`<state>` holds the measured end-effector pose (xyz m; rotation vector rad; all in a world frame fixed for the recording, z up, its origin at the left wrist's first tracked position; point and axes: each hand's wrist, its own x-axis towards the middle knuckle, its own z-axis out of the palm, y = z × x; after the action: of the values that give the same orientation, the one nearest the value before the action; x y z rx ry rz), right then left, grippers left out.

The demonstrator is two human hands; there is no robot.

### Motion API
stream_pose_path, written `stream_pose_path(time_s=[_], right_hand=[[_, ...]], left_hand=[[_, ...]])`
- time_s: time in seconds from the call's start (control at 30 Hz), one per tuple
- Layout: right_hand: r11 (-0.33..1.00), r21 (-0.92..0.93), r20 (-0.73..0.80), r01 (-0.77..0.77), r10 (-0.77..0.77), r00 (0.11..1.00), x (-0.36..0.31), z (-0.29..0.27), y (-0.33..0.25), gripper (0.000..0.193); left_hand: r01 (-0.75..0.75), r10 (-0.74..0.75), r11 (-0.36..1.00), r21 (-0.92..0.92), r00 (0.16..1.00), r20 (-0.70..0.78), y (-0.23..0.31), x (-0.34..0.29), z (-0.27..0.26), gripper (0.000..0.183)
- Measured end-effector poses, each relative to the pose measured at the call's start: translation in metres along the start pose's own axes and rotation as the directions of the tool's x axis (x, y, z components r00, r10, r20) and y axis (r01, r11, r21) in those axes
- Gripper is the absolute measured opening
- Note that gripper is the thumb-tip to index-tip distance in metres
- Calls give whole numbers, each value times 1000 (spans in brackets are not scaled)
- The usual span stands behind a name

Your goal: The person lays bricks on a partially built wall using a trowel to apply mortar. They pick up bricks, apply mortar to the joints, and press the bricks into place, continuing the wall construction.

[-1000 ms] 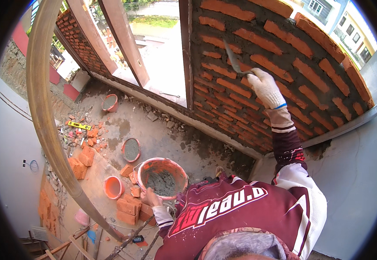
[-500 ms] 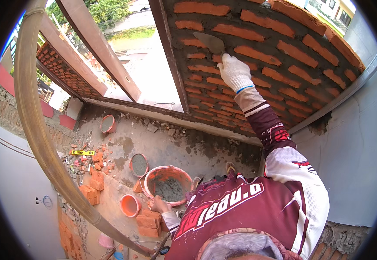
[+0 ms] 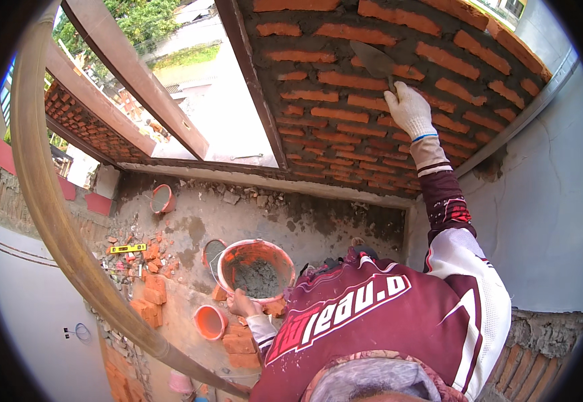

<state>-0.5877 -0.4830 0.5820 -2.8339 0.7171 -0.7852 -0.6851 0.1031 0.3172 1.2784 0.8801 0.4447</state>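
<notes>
My right hand [image 3: 410, 110], in a white knit glove, grips a pointed brick trowel [image 3: 374, 60]. The blade lies at the face of a brick wall [image 3: 352, 114] with wide grey mortar joints; whether it presses on the wall I cannot tell. Low on my left, my bare left hand [image 3: 242, 303] closes on the near rim of a large orange bucket [image 3: 291, 271]. Grey mortar [image 3: 256, 278] lies in the bucket, which hides part of a smaller bucket [image 3: 212, 251] behind it. My left fingers are partly hidden at the rim.
An orange bucket [image 3: 209, 322] and stacked bricks [image 3: 241, 347] stand near my left hand. Another bucket [image 3: 163, 199] is farther off. A yellow spirit level [image 3: 128, 248] lies among brick rubble. A thick bamboo pole [image 3: 60, 208] curves across the left. A window frame [image 3: 254, 84] borders the wall.
My right hand and the trowel have moved right along the wall. The large bucket, held in my left hand, has risen and covers more of the small bucket. The view has shifted a little.
</notes>
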Motion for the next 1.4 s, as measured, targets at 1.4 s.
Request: stream_pose_path(time_s=[1.4], right_hand=[[924,378,246,-51,-47,968,29,124,-211,43]], left_hand=[[3,-8,1000,-24,983,-185,-15,-5,-69,22]])
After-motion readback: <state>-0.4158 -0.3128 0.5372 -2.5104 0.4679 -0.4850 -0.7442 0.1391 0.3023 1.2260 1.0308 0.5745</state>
